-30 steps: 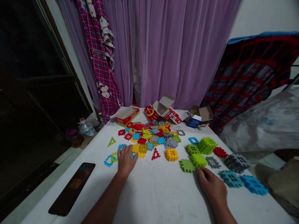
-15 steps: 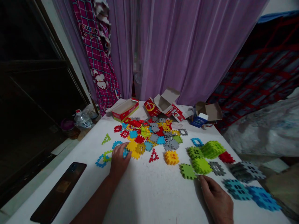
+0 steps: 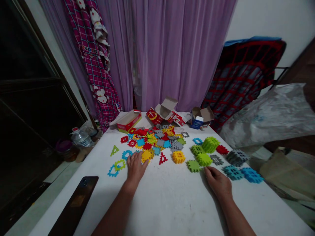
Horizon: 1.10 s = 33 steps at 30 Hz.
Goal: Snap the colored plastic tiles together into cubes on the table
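Note:
A heap of flat interlocking plastic tiles (image 3: 157, 141) in red, yellow, blue, grey and green lies at the middle of a white table (image 3: 167, 203). My left hand (image 3: 136, 167) rests flat, fingers stretched out, at the heap's near left edge, touching a yellow tile (image 3: 146, 155). My right hand (image 3: 218, 182) lies palm down on the table, fingers loosely curled, just right of a flat green tile (image 3: 193, 165). Green tile cubes (image 3: 210, 144) stand beyond it. A yellow cube (image 3: 178, 157) and a red triangle (image 3: 162, 159) sit between my hands.
A dark phone (image 3: 75, 205) lies at the table's near left edge. Open cardboard boxes (image 3: 163, 114) stand at the far edge before a purple curtain. Grey and blue tile pieces (image 3: 240, 167) sit at the right. A bottle (image 3: 80, 137) stands left, below the table.
The camera has swung, so the whole scene shifts. My left hand has stayed at the heap's edge. My right hand has stayed by the flat green tile.

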Each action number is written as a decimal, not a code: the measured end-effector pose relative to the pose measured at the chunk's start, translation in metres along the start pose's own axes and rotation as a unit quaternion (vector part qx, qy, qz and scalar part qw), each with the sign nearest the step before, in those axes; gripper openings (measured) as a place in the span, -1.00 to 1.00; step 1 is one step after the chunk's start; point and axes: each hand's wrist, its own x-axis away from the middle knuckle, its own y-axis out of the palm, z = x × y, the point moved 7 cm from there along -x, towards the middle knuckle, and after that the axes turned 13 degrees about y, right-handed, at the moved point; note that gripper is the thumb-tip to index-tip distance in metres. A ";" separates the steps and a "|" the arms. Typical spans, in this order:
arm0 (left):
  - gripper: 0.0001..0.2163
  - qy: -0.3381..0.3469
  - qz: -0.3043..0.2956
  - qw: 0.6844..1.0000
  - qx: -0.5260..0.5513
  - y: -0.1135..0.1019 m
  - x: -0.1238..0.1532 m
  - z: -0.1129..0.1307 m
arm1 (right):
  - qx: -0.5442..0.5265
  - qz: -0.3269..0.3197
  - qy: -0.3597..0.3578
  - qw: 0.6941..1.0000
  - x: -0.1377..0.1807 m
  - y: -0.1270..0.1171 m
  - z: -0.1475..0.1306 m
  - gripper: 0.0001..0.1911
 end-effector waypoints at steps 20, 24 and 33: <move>-0.60 0.103 -0.051 0.970 0.215 0.022 -0.005 0.081 | -0.003 0.003 -0.020 1.000 0.003 -0.001 -0.005 -0.55; -0.64 0.112 -0.069 0.950 0.282 0.028 -0.011 0.092 | -0.004 -0.006 -0.016 1.000 0.003 -0.001 -0.004 -0.55; -0.66 0.136 -0.059 0.972 0.185 0.013 -0.007 0.057 | -0.009 0.001 -0.030 1.000 0.004 -0.001 -0.004 -0.55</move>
